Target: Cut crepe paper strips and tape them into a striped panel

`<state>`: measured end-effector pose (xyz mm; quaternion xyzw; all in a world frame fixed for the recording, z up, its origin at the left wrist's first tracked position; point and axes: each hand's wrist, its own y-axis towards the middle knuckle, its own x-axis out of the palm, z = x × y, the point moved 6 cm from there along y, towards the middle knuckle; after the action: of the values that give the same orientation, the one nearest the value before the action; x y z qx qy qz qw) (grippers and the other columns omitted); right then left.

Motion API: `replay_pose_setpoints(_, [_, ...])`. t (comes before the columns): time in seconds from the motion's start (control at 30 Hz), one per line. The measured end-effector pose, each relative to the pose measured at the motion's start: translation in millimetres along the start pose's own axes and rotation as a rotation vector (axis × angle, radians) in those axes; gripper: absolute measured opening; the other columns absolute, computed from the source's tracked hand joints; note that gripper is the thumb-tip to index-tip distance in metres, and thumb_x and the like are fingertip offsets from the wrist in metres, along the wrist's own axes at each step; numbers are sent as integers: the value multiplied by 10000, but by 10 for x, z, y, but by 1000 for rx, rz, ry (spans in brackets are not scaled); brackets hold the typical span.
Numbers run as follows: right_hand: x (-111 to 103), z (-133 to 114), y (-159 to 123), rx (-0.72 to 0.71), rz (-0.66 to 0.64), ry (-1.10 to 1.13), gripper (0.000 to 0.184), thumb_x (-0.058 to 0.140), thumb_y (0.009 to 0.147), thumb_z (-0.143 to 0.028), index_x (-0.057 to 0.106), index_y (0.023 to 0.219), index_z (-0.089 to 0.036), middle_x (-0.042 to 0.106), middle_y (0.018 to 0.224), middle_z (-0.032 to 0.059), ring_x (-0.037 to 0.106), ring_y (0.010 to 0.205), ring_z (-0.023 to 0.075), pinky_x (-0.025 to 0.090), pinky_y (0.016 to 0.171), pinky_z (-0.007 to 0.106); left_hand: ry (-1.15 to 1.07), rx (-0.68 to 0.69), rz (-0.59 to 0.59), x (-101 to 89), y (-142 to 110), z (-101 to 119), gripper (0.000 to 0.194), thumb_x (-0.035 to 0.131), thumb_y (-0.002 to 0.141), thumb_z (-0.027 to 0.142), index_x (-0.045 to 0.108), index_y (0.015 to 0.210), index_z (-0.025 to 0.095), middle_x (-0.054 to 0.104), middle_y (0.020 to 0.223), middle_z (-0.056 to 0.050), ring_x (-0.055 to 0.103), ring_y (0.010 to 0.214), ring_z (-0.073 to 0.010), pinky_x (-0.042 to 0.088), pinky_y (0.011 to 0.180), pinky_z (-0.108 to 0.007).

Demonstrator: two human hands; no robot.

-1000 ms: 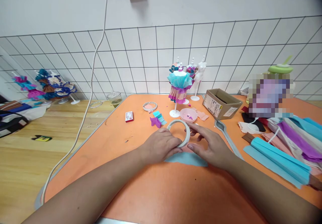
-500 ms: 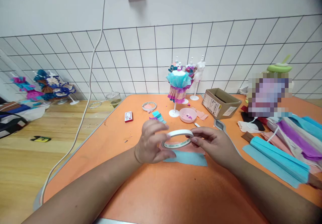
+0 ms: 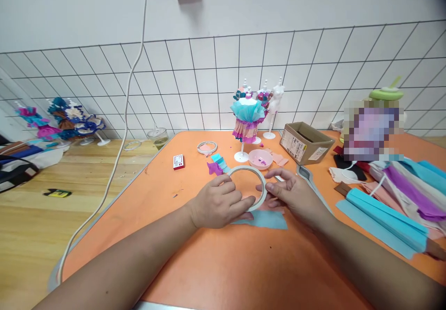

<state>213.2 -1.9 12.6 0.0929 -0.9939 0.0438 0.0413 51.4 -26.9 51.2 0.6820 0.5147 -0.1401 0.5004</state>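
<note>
A thin roll of white tape [image 3: 262, 179] is between my hands, its ring turned so that its round opening faces me. My left hand [image 3: 223, 201] grips the ring's left and lower side, fingers curled across it. At the right edge my right hand [image 3: 296, 198] holds the roll with thumb and curled fingers. Beneath the hands a strip of light blue crepe paper [image 3: 268, 220] lies on the orange table [image 3: 209, 263], with pink paper beside it, partly hidden. Purple paper [image 3: 215, 168] and a blue piece [image 3: 220, 161] lie just beyond my left hand.
Behind stand a dress form in blue and pink paper [image 3: 248, 115], a pink bowl [image 3: 260, 160] and a cardboard box [image 3: 306, 142]. Another tape roll [image 3: 207, 148] and a small red-white box [image 3: 178, 161] lie left. Folded crepe paper [image 3: 386, 217] covers the right. A white cable [image 3: 127, 96] hangs left.
The tape roll has tipped from nearly flat to facing me. My left hand has moved from open beside it to gripping its lower left; the purple paper is more exposed.
</note>
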Motion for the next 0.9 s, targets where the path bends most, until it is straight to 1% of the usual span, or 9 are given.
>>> replay_pose_setpoints(0.1, [3,-28,1,-55,-8,-115,290,620,807,-464,576,880,-186,687,843,62,652,778,171,546,661,272,-24,-33,-6,7,-17,-45,313,453,906,449,614,1005,199,504,563,32,432,561,-130,359,710,-325])
replay_pose_setpoints(0.17, [8,-57,-7,-96,-10,-151,283,598,823,-455,585,906,-184,678,834,66,648,824,187,544,672,282,-35,-47,-4,2,-25,-64,316,439,912,447,614,1001,200,508,570,27,439,576,-135,350,721,-331])
replay_pose_setpoints(0.27, [36,-99,-23,-126,-26,-141,300,636,800,-409,546,1007,-211,679,960,79,645,880,202,538,666,286,-50,-64,-2,2,-30,-78,324,425,918,449,616,1002,201,514,579,23,445,592,-137,341,738,-333])
replay_pose_setpoints(0.37, [52,-109,-23,-114,-11,-164,303,674,770,-371,537,995,-222,670,1048,84,639,910,202,525,670,276,-57,-71,6,14,-38,-76,329,418,921,452,617,1003,203,514,577,23,440,593,-137,340,745,-334])
replay_pose_setpoints(0.47, [48,-84,-14,-111,19,-198,248,672,767,-368,544,909,-210,683,969,67,641,838,187,510,646,268,-62,-69,8,39,-53,-70,325,424,919,453,612,1013,205,515,577,26,435,590,-134,343,749,-335])
replay_pose_setpoints(0.6, [78,-40,-17,-146,-8,-240,223,655,778,-375,521,792,-198,671,839,48,641,758,179,498,603,259,-78,-99,-4,67,-63,-88,316,431,918,446,599,1046,212,536,591,23,457,610,-139,353,784,-349])
replay_pose_setpoints(0.67, [75,-38,-33,-163,17,-193,248,676,766,-353,486,861,-223,680,921,46,656,802,187,517,622,264,-128,-113,-21,86,-53,-93,305,421,927,412,583,1072,198,568,625,14,487,644,-145,358,835,-359])
replay_pose_setpoints(0.8, [88,-52,-66,-169,54,-160,444,697,748,-292,432,1104,-291,671,1058,53,674,853,195,561,685,302,-266,-150,-130,196,-30,-84,281,398,928,242,509,1168,151,611,688,-3,525,685,-146,355,901,-353])
replay_pose_setpoints(0.9, [118,-48,-68,-173,48,-168,394,680,757,-282,441,1071,-282,671,1064,55,677,868,195,570,726,317,-314,-168,-234,299,-38,-72,312,389,908,183,469,1205,137,617,691,-12,527,681,-160,375,821,-332])
